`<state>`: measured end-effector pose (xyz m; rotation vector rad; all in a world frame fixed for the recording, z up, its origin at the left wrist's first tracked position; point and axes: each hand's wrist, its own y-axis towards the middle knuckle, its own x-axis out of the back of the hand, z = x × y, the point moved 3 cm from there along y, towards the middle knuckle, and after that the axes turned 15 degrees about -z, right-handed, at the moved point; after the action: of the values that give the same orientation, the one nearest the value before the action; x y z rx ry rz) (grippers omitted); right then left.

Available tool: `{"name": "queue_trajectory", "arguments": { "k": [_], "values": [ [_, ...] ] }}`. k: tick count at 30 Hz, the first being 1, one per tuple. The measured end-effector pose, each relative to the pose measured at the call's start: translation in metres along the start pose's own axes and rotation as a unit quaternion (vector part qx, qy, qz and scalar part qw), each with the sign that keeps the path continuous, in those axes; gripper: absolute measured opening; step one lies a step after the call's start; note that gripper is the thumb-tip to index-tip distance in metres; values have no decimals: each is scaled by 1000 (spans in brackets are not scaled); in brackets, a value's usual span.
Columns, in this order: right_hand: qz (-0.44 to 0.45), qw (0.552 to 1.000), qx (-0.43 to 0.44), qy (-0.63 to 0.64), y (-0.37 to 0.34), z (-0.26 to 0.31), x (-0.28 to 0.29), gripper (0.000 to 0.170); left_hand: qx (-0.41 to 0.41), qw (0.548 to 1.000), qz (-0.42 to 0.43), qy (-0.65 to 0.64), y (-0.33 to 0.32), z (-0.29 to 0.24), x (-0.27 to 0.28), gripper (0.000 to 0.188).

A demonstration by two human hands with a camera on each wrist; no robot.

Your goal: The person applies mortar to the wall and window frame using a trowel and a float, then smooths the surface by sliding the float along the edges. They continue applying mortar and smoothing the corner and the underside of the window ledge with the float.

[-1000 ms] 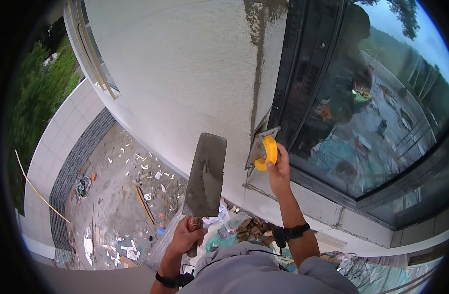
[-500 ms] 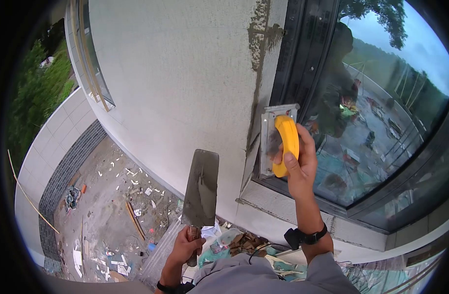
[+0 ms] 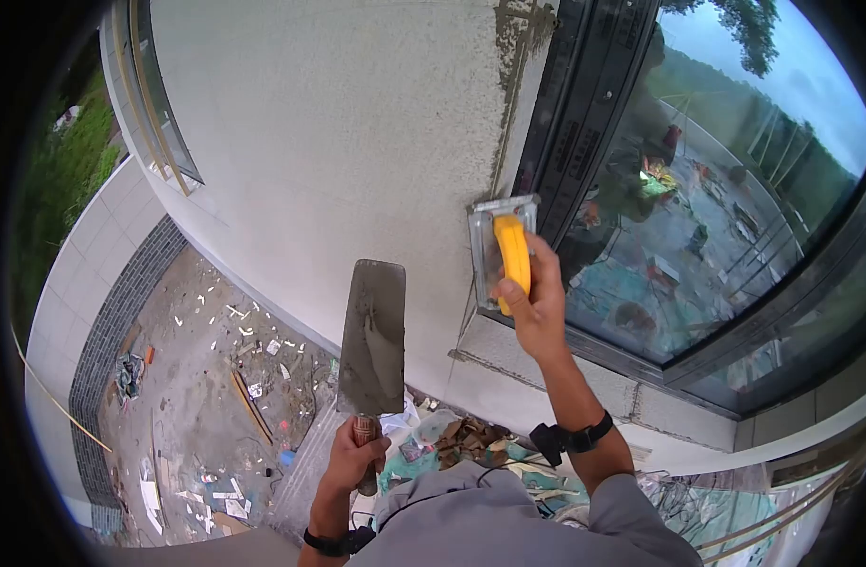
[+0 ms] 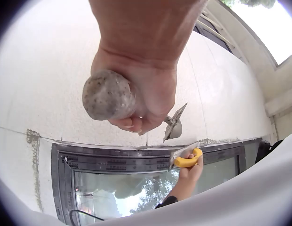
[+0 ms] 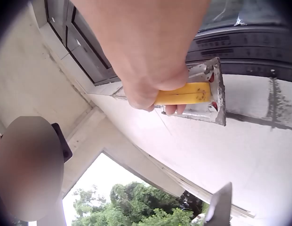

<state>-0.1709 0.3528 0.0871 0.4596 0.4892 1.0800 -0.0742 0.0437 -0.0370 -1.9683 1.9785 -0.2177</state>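
Observation:
My left hand (image 3: 351, 459) grips the wooden handle of a bricklaying trowel (image 3: 372, 345), its long blade pointing away from me with grey mortar smeared on it. From the left wrist view, the rounded butt of the handle (image 4: 108, 95) sticks out of the fist. The right hand (image 3: 540, 307) is wrapped around the yellow handle of a plastering float (image 3: 514, 265). Its flat metal plate (image 5: 220, 96) lies close over the corner between the pale wall (image 3: 338, 142) and the window frame (image 3: 584, 113). A dark mortar strip (image 3: 505, 151) runs up that corner above the float.
A large glass pane (image 3: 726, 227) with reflections stands at right, above a ledge (image 3: 584, 383). Below left, rubble litters the ground (image 3: 206, 378), beside a low curved wall (image 3: 64, 274). Bags and scraps (image 3: 471, 439) lie near my body.
The float first stood edge-on at the corner, swung out toward the glass, then came back left to the wall corner with its plate turned toward the wall. The trowel stayed nearly in place.

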Motion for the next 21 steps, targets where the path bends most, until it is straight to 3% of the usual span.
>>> {"name": "queue_trajectory", "arguments": {
  "k": [4,6,9,13,16,21],
  "values": [
    [-22,997,-69,1,-69,-90,20,61,15,1000,9,2,5,-7,-4,26],
    [8,989,-111,-95,-87,-105,28,60,38,999,23,-7,11,-4,-7,27],
    [36,983,-138,-117,-101,-110,49,61,45,999,23,8,12,-4,-18,27],
    [44,973,-213,79,-90,-55,61,63,84,996,38,10,10,4,-25,27],
    [101,960,-219,146,-79,-10,59,59,100,992,71,-12,9,6,-27,26],
    [139,978,-154,-12,-87,21,49,59,101,989,108,12,15,16,-26,26]
  ]
}}
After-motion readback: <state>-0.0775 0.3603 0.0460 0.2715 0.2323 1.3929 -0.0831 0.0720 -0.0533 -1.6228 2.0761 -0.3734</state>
